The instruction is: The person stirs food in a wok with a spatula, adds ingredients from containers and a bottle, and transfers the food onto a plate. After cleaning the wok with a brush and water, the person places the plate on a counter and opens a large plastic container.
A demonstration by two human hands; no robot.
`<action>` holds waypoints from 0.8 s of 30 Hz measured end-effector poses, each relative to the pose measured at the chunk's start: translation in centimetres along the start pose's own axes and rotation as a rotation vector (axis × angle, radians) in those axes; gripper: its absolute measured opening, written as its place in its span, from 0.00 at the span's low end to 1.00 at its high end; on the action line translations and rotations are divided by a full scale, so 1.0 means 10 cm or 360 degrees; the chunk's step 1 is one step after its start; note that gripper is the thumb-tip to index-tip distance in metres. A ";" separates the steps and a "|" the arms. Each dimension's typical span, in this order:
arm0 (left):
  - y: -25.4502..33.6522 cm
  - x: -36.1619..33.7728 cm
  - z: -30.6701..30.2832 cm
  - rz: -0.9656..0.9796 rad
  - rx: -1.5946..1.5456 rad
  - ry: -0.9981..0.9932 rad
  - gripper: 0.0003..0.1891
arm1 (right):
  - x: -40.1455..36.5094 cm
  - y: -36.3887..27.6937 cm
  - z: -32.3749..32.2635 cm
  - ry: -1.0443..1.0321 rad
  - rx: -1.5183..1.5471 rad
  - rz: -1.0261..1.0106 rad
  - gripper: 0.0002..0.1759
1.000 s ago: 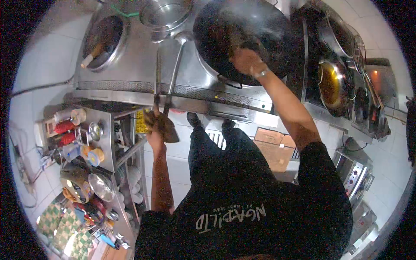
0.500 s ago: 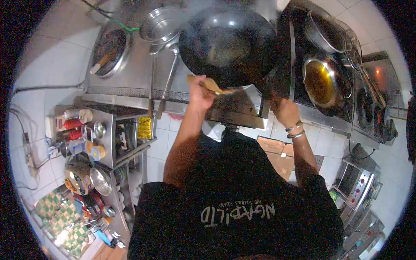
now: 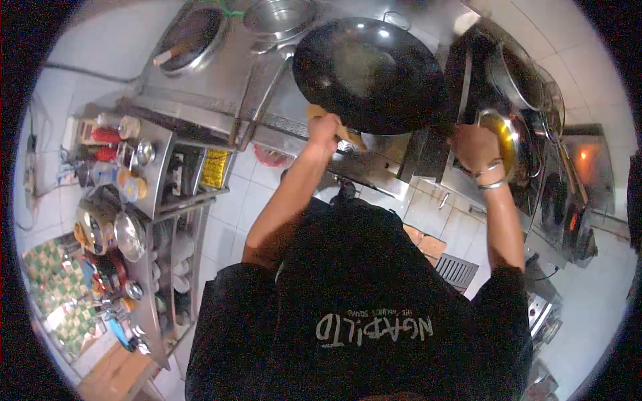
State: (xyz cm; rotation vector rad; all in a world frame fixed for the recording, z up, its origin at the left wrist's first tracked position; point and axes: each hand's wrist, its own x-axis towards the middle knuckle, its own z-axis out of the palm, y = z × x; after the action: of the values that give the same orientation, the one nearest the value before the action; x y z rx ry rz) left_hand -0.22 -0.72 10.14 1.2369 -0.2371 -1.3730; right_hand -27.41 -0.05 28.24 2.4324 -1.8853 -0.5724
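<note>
A large black wok (image 3: 368,77) is tilted over the stove in the upper middle, its dark inner side showing. My left hand (image 3: 324,131) is closed on a folded tan cloth (image 3: 350,138) at the wok's near left rim. At the lower right of the wok, my right hand (image 3: 476,147), with bracelets at the wrist, is wrapped round its dark handle, which is mostly hidden by the hand. Just beyond that hand sits a pan of yellow oil (image 3: 498,127).
At the upper left are a round pan with a brush (image 3: 194,43) and a metal bowl (image 3: 277,19). A deep pot (image 3: 518,77) stands at the upper right, near a glowing orange spot (image 3: 583,156). Shelves (image 3: 159,177) with jars and bowls stand at the left.
The view has shifted. The wok and my right hand have moved to the right, and my right hand now overlaps the oil pan's near side. My left hand keeps its hold on the cloth.
</note>
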 end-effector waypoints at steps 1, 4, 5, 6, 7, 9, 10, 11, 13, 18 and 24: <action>-0.02 -0.07 -0.02 -0.0048 -0.0019 0.0044 0.06 | 0.01 0.08 0.02 0.0000 -0.0022 -0.0032 0.15; -0.18 -0.05 -0.24 -0.0259 -0.0201 0.0057 0.06 | 0.09 0.33 -0.01 0.0356 -0.0403 -0.0387 0.14; -0.20 -0.13 -0.31 -0.0362 -0.0215 -0.0035 0.06 | 0.08 0.33 -0.13 0.0304 -0.0393 -0.0350 0.15; -0.21 -0.17 -0.37 -0.0462 -0.0231 -0.0127 0.05 | 0.06 0.32 -0.28 0.0253 -0.0385 -0.0315 0.16; -0.27 -0.19 -0.34 -0.0443 -0.0022 -0.0004 0.04 | 0.00 0.24 -0.47 0.0217 -0.0395 -0.0279 0.17; -0.37 -0.21 -0.40 -0.0539 -0.0318 -0.0049 0.08 | -0.05 0.19 -0.70 0.0227 -0.0507 -0.0316 0.18; -0.38 -0.26 -0.42 -0.0631 -0.0583 -0.0115 0.13 | -0.05 0.17 -0.76 0.0238 -0.0595 -0.0321 0.19; -0.39 -0.32 -0.41 -0.0559 -0.0757 -0.0169 0.14 | -0.02 0.19 -0.79 0.0181 -0.0619 -0.0337 0.17; -0.36 -0.48 -0.45 -0.0500 -0.0773 -0.0230 0.14 | 0.00 0.20 -0.87 0.0223 -0.0620 -0.0455 0.16; -0.19 -0.66 -0.43 -0.0436 -0.0569 -0.0334 0.08 | 0.07 0.14 -1.00 0.0228 -0.0854 -0.0390 0.13; -0.65 -0.46 -0.63 -0.0374 -0.0649 -0.0466 0.03 | 0.04 -0.44 -1.60 0.0015 -0.1046 -0.0445 0.10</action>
State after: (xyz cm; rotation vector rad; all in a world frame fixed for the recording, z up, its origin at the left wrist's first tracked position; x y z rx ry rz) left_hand -0.66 8.07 4.95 0.7397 -0.0086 -1.7068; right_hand -18.60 -2.61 42.02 2.2235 -1.0966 -0.9949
